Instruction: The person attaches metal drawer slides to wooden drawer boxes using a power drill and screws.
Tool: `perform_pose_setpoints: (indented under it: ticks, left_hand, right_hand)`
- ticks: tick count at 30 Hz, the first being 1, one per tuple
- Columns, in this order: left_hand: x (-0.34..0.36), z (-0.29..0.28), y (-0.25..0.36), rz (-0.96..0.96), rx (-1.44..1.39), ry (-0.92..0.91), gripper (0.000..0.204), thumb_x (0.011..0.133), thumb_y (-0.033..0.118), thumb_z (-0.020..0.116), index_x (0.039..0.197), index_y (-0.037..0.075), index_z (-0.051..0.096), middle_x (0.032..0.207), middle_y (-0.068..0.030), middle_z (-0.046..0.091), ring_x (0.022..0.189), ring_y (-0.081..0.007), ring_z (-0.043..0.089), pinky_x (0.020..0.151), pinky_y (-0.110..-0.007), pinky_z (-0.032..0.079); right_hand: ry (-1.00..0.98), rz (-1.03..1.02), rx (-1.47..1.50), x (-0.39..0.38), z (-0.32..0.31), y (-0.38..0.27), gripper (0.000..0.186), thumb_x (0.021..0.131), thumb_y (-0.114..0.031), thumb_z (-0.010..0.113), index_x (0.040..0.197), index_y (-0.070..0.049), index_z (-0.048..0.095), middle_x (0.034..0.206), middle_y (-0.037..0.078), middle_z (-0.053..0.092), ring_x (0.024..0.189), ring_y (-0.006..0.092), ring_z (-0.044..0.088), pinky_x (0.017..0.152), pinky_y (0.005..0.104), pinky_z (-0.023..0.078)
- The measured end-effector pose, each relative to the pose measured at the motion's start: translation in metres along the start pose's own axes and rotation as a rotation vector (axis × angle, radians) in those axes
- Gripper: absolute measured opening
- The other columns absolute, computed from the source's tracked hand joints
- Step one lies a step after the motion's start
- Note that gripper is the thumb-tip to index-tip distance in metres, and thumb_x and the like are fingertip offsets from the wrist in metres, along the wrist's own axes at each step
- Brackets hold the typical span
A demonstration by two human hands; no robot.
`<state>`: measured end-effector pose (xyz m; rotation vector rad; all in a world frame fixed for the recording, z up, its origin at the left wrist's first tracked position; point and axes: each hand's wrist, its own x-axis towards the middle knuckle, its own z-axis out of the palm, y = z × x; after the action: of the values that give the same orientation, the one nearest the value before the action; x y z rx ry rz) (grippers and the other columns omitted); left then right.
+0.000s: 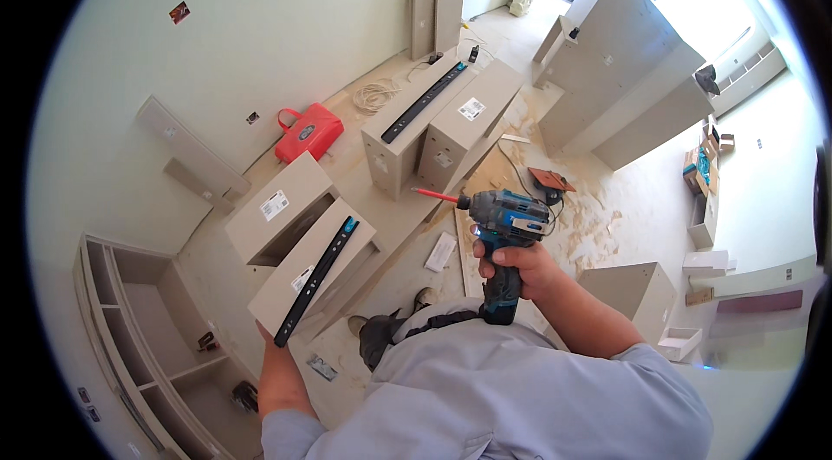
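Observation:
My right hand (507,261) grips a teal-and-black cordless driver (507,217) with a long red-shafted bit, pointing left. My left hand (286,334) is at the lower end of a beige cabinet box (282,304), its fingers hidden by the box. A black drawer slide (316,282) lies lengthwise on this box, near that hand. Behind it stands another beige box (269,191) with a white label. Farther back, a second black slide (423,102) lies on one of a pair of boxes (390,165).
A red bag (314,129) and coiled cord (377,96) lie by the left wall. A tall cabinet (607,61) stands back right, a box (637,295) nearer right, an open cabinet (160,304) lower left. Panels (438,9) lean on the wall; sawdust covers floor patches.

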<state>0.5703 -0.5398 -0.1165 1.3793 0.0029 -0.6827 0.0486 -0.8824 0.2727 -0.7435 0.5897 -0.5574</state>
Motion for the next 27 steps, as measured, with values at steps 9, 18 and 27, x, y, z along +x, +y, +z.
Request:
perform_pose_setpoints:
  ticks: [9,18,27]
  left_hand:
    - [-0.083,-0.013,0.059,0.064,0.247,0.391,0.031,0.106,0.011,0.069,0.136,0.002,0.067,0.104,-0.0039,0.072,0.082,-0.0154,0.066,0.074,-0.031,0.056]
    - [-0.209,0.108,0.241,0.294,0.172,0.222,0.021,0.098,0.000,0.069,0.118,0.001,0.070,0.092,-0.0034,0.068,0.078,-0.0121,0.064,0.070,-0.028,0.054]
    - [-0.282,0.229,0.258,0.103,0.042,-0.534,0.020,0.087,-0.008,0.085,0.104,0.000,0.078,0.098,-0.0088,0.080,0.091,-0.0134,0.074,0.084,-0.030,0.062]
  right_hand:
    - [-0.070,-0.018,-0.074,0.010,-0.003,-0.004,0.055,0.085,-0.008,0.078,0.138,-0.002,0.062,0.103,0.009,0.071,0.081,0.0202,0.070,0.077,0.0333,0.057]
    - [-0.270,0.156,-0.241,0.023,0.007,-0.005,0.055,0.082,-0.004,0.081,0.135,-0.004,0.065,0.109,0.012,0.076,0.083,0.0195,0.072,0.075,0.0357,0.061]
    - [-0.717,-0.108,-0.765,0.030,0.044,0.011,0.039,0.084,-0.003,0.088,0.122,-0.005,0.076,0.111,0.005,0.080,0.102,0.0164,0.072,0.091,0.0361,0.058]
